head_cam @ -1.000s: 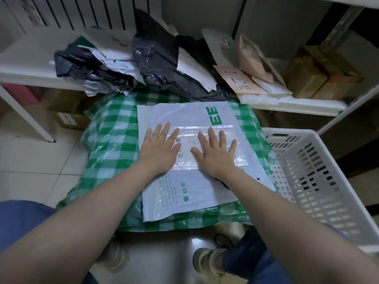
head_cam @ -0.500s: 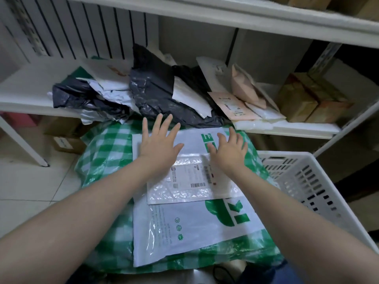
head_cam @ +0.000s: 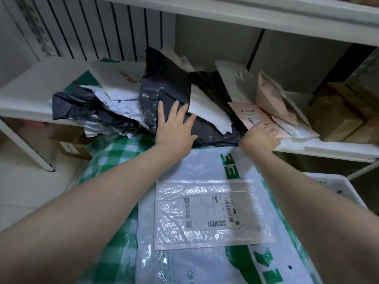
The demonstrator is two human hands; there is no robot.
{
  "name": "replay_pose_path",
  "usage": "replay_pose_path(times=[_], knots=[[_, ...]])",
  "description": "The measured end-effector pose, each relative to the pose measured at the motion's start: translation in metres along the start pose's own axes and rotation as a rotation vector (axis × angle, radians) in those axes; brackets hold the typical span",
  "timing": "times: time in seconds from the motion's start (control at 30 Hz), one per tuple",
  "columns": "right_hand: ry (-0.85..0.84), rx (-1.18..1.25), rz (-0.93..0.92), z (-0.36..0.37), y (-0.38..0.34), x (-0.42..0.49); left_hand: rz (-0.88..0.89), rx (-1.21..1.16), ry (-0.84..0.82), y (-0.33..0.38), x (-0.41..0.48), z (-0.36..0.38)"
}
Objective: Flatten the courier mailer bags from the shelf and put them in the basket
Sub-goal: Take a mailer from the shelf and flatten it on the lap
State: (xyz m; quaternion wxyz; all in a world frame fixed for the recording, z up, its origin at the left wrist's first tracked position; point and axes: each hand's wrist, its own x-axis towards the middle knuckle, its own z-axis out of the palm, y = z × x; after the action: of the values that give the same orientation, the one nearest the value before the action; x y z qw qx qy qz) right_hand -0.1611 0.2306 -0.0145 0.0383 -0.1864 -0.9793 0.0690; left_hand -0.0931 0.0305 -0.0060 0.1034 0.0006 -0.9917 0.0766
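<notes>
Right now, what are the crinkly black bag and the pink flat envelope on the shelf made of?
The crinkly black bag under the left hand looks like thin, glossy plastic film: creased, with shiny highlights. The pink flat envelope by the right hand seems matte and flat, perhaps paper, though coated plastic is possible.

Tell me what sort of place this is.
Probably a storeroom or parcel-sorting corner: white shelving piled with crumpled mailer bags, taped cardboard boxes beside them, and a labelled mailer laid flat below.
</notes>
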Motion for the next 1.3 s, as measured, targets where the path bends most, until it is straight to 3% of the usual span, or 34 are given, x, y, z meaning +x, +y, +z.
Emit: replay_pose_path(times=[0.1, 0.2, 0.4, 0.5, 0.57, 0.63, 0.77, 0.87, 1.0, 1.17, 1.3], knots=[[-0.043, -0.051, 0.012, -0.001, 0.02, 0.015, -0.011, -0.008, -0.011, -0.001, -0.002, 0.009], [0.07, -0.02, -0.062, -0.003, 0.029, 0.017, -0.022, -0.034, -0.018, 0.002, -0.003, 0.012], [0.229, 0.389, -0.118, -0.019, 0.029, 0.002, -0.045, -0.121, -0.014, 0.01, -0.006, 0.002], [0.273, 0.537, -0.223, -0.032, 0.041, -0.018, -0.058, -0.25, 0.092, 0.017, -0.013, -0.012], [0.305, 0.607, -0.294, -0.041, 0.054, -0.034, -0.079, -0.485, 0.187, 0.021, -0.02, -0.026], [0.301, 0.717, -0.342, -0.046, 0.068, -0.048, -0.192, -0.868, 0.167, 0.027, -0.026, -0.044], [0.099, 0.948, -0.38, -0.049, 0.099, -0.077, -0.741, -1.911, -0.27, 0.035, -0.042, -0.08], [-0.04, 1.044, -0.425, -0.055, 0.117, -0.103, -0.84, -2.149, -0.461, 0.027, -0.059, -0.088], [-0.143, 0.99, -0.393, -0.052, 0.142, -0.125, -0.787, -2.091, -0.424, 0.024, -0.082, -0.086], [-0.159, 0.836, -0.388, -0.037, 0.162, -0.139, -0.627, -1.471, -0.307, 0.022, -0.122, -0.054], [-0.188, 0.587, -0.458, -0.018, 0.147, -0.162, -0.514, -1.135, -0.211, 0.032, -0.161, -0.031]])
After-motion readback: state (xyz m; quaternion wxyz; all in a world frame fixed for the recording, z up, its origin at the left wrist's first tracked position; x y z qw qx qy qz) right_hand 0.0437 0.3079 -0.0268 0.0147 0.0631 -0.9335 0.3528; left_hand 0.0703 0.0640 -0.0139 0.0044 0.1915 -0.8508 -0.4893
